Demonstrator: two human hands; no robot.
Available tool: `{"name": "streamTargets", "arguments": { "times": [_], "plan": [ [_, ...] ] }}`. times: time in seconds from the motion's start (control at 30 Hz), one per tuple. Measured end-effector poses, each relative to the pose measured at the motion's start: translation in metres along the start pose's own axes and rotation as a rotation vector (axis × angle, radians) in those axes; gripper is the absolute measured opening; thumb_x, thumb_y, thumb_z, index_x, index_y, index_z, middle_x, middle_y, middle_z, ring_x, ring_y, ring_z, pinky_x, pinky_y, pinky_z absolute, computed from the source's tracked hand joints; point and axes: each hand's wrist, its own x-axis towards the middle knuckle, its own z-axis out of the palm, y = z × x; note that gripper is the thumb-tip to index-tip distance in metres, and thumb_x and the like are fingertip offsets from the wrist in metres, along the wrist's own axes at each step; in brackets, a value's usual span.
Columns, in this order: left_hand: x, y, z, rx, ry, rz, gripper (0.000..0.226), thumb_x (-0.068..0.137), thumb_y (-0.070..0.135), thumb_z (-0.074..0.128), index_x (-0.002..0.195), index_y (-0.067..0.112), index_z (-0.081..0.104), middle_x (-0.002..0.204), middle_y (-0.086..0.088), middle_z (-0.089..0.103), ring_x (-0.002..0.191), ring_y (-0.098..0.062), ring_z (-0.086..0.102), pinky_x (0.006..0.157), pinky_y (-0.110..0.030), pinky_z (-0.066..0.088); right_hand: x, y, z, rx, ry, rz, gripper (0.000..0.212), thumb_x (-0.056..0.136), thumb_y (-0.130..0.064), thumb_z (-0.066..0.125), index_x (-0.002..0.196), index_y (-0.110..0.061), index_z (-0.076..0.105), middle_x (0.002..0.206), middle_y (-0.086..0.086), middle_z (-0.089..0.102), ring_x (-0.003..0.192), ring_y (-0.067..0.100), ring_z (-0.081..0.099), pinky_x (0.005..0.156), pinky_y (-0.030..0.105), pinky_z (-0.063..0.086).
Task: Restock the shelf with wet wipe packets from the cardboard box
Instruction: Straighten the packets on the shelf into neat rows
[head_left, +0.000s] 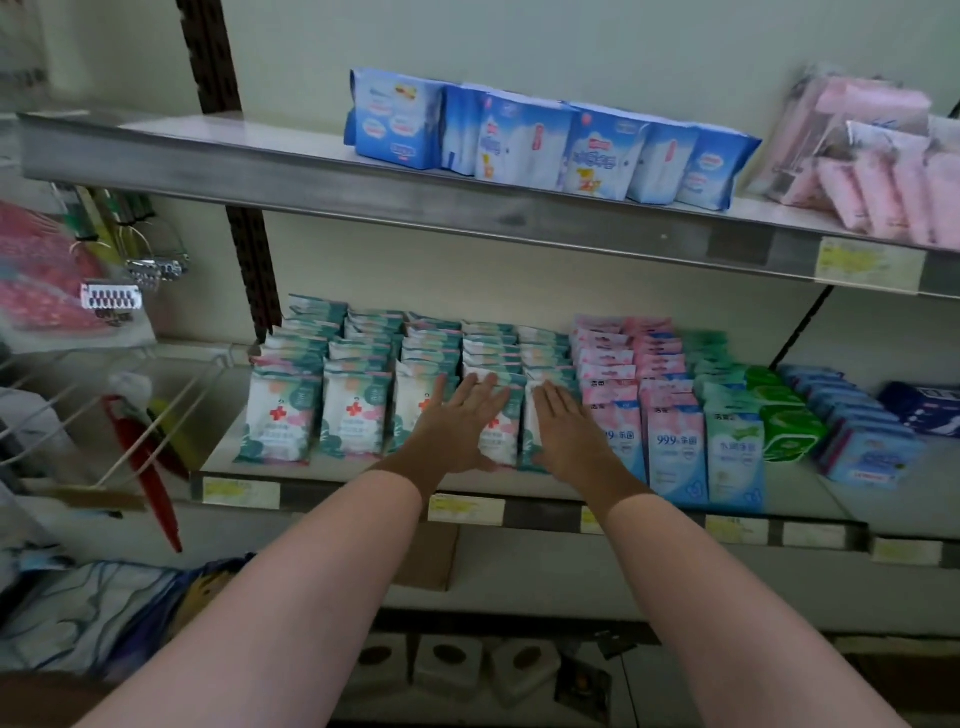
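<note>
Right now both arms reach to the middle shelf (363, 493), and both hands lie flat with straight fingers against the front of the teal-and-white wet wipe packets (283, 415). Those packets stand upright in rows running back from the shelf edge. The left hand (457, 421) presses the front packet of the fourth row; the right hand (563, 426) presses the packet of the fifth row, just beside it. Neither hand curls round anything. To the right of these rows stand pink-and-blue wipe packets (670, 441), then green packs (779, 415) and blue packs (862, 441). On the upper shelf (311, 187) sit blue pad packages (545, 145) and pink packages (872, 156). At the left a wire rack (130, 400) holds a red-handled tool (140, 447). Yellow price labels (465, 508) line the shelf edge.
</note>
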Motion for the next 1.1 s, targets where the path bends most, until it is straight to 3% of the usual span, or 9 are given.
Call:
{"name": "streamTargets", "arguments": {
  "times": [0.1,0.3,0.47,0.63,0.8,0.9,1.1],
  "plan": [
    [-0.007,-0.008,0.002,-0.034,0.046,0.022,0.100,0.089,0.072,0.041,0.153,0.027,-0.020,0.160,-0.002,-0.026,0.149,-0.026,-0.019,0.117,-0.059,-0.007,0.004,-0.011,-0.007,0.035,0.056,-0.021,0.101,0.089,-0.046,0.065,0.158,-0.008,0.002,0.166,0.010,0.002,0.153,0.027,0.001,0.123,0.042,0.006],
    [-0.041,-0.060,0.013,-0.048,0.149,-0.127,0.083,0.098,0.063,0.025,0.155,0.018,-0.016,0.162,-0.006,-0.020,0.149,-0.027,-0.016,0.120,-0.051,-0.008,0.019,-0.064,-0.007,0.079,0.089,-0.133,0.088,0.098,-0.047,0.050,0.159,-0.010,-0.001,0.166,0.010,-0.008,0.153,0.026,-0.008,0.125,0.041,0.001],
    [-0.057,-0.096,0.032,-0.070,0.114,-0.204,0.070,0.104,0.049,0.017,0.154,0.015,-0.018,0.161,-0.006,-0.023,0.148,-0.024,-0.022,0.121,-0.045,-0.008,0.025,-0.089,0.011,0.099,0.062,-0.058,0.070,0.107,-0.029,0.031,0.157,-0.008,-0.014,0.161,0.015,-0.027,0.149,0.029,-0.025,0.123,0.045,-0.010],
    [-0.056,-0.098,0.044,-0.056,0.132,-0.177,0.065,0.105,0.042,0.014,0.154,0.013,-0.018,0.162,-0.007,-0.017,0.148,-0.028,-0.019,0.122,-0.046,-0.005,0.029,-0.084,0.024,0.090,0.131,-0.088,0.068,0.107,-0.027,0.029,0.157,-0.009,-0.014,0.162,0.013,-0.026,0.149,0.028,-0.026,0.120,0.041,-0.018],
    [-0.055,-0.104,0.043,-0.070,0.134,-0.160,0.066,0.105,0.045,0.018,0.154,0.017,-0.016,0.162,-0.006,-0.018,0.148,-0.026,-0.019,0.122,-0.043,-0.007,0.031,-0.084,0.024,0.083,0.124,-0.089,0.068,0.108,-0.027,0.031,0.157,-0.009,-0.012,0.163,0.013,-0.024,0.150,0.028,-0.024,0.121,0.041,-0.015],
    [-0.059,-0.102,0.035,-0.082,0.117,-0.157,0.068,0.104,0.047,0.020,0.155,0.016,-0.014,0.162,-0.005,-0.019,0.149,-0.024,-0.018,0.122,-0.042,-0.005,0.029,-0.085,0.016,0.130,0.125,-0.074,0.070,0.105,-0.026,0.038,0.159,-0.010,-0.004,0.165,0.013,-0.015,0.152,0.028,-0.017,0.124,0.043,-0.009],
    [-0.080,-0.085,0.018,-0.063,0.055,-0.223,0.071,0.103,0.050,0.028,0.157,0.016,-0.005,0.164,-0.004,-0.009,0.151,-0.023,-0.009,0.122,-0.043,-0.002,-0.001,-0.103,0.003,0.205,0.251,-0.167,0.059,0.101,-0.020,0.046,0.154,-0.006,0.025,0.162,0.014,0.020,0.151,0.031,0.013,0.124,0.042,0.004]
  ]
}}
